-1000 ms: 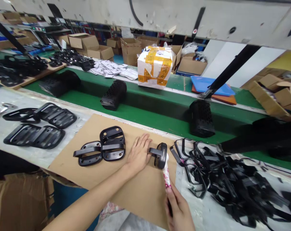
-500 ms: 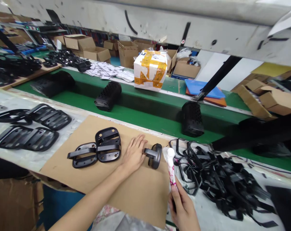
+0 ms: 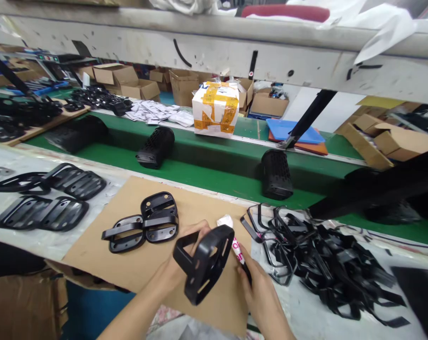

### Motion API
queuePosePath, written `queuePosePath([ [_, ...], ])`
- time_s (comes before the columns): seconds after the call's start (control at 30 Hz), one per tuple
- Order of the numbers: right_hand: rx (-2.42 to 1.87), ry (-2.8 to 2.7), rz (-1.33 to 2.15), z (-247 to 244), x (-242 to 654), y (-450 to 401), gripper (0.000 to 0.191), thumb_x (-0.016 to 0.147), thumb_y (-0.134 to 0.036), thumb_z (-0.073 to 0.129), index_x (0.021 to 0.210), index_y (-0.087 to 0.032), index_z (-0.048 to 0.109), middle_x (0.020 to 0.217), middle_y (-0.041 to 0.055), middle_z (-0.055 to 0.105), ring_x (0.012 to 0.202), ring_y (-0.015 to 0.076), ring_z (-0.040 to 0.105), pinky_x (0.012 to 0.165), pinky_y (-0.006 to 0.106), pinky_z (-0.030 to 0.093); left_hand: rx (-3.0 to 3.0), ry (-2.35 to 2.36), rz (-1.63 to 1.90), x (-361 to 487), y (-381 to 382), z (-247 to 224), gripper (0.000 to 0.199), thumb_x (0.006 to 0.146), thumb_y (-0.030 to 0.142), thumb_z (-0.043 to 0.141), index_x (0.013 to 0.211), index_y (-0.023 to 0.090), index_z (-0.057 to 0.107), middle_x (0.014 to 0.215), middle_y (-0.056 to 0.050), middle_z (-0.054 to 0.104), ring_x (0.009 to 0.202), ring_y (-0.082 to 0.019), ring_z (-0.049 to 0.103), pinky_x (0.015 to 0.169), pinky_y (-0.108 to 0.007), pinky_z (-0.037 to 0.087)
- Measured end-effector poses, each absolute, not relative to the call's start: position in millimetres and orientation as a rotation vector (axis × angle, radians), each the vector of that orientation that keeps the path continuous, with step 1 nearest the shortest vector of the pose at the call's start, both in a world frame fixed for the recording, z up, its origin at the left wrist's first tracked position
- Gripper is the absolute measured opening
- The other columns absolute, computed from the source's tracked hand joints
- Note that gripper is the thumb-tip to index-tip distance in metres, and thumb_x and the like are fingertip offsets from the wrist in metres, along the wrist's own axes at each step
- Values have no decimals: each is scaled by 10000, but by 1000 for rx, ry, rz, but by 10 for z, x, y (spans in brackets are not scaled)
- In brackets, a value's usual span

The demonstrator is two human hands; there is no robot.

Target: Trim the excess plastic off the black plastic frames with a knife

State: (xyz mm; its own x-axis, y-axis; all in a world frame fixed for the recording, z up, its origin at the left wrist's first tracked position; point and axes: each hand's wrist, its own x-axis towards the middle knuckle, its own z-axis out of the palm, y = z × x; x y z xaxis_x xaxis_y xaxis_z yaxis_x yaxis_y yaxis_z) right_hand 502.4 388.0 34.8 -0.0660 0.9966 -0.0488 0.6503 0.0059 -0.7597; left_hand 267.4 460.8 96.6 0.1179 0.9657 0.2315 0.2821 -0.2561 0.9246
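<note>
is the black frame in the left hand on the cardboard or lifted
Lifted: the left hand holds the black frame tilted above the cardboard.

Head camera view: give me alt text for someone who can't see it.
The left hand holds a black plastic frame above a cardboard sheet, and the right hand holds a pink-printed white tube. More black frames lie on the sheet, beside a green conveyor belt.

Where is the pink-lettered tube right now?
In the head view, the tube is in the right hand at lower centre, just right of the black frame in the left hand, over the cardboard sheet.
</note>
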Motion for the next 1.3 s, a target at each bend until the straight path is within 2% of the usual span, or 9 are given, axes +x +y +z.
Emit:
queuePosePath([
  [0.1,-1678,-1827,731,432,5034,3855,509,1062,-403,499,1523,-247,646,1353,138,750,1242,342,727,1061,534,619,1735,1223,1164,2710,4522,1078,513,1135,484,425,725,195,535,625,16,532,560,-122,499,581,-263,402],
  [0.23,-1558,-1741,628,656,5018,3822,398,1061,-366,564,1419,-280,716,1445,118,699,1343,322,678,1131,501,588,1834,1144,1242,2788,4425,1058,375,1129,437,498,861,188,584,750,19,588,658,-116,542,648,-233,405],
  [0.47,-1180,-1486,1026,944,4854,3809,538,980,-221,708,1493,-372,652,1459,51,716,1313,235,718,1090,296,599,1773,1024,1146,2893,4287,945,213,1112,346,561,993,196,655,906,3,664,775,-134,584,753,-237,441],
  [0.6,-1120,-1462,1011,1028,4768,3865,381,980,-189,711,1289,-400,784,1232,-6,819,1101,179,803,973,213,628,1623,1059,1064,2951,4192,929,195,1045,385,676,989,199,659,908,7,693,772,-138,610,738,-232,461],
  [0.77,-1171,-1466,851,1064,4823,3980,310,1018,-182,667,1224,-361,814,1147,11,830,1017,177,809,904,229,642,1152,1040,973,2964,4101,924,303,1021,484,688,1137,206,654,986,-27,709,867,-167,645,768,-243,497],
  [0.9,-1218,-1460,747,1104,4893,4080,277,986,-190,724,1187,-345,835,1143,22,834,1009,193,808,883,246,646,936,1009,898,2866,4036,832,460,1035,597,620,892,161,644,821,-21,625,759,-143,559,722,-248,437],
  [1.0,-1227,-1445,736,1118,4900,4139,293,981,-193,733,1197,-362,838,1165,17,836,1017,193,808,882,249,644,816,940,879,2801,3969,785,550,1010,661,625,840,139,662,788,-34,607,741,-143,540,721,-262,412],
  [1.17,-1272,-1408,752,1066,4864,4169,250,982,-247,751,1184,-357,849,1164,25,840,999,199,810,877,265,642,535,762,905,2809,3877,823,531,897,643,796,875,119,711,863,-52,611,697,-108,495,629,-242,337],
  [1.3,-1263,-1394,744,1045,4843,4168,229,966,-262,761,1158,-337,862,1135,40,844,980,209,810,856,272,646,350,684,916,2854,3816,785,461,887,572,840,909,133,701,879,-44,597,683,-93,488,593,-223,306],
])
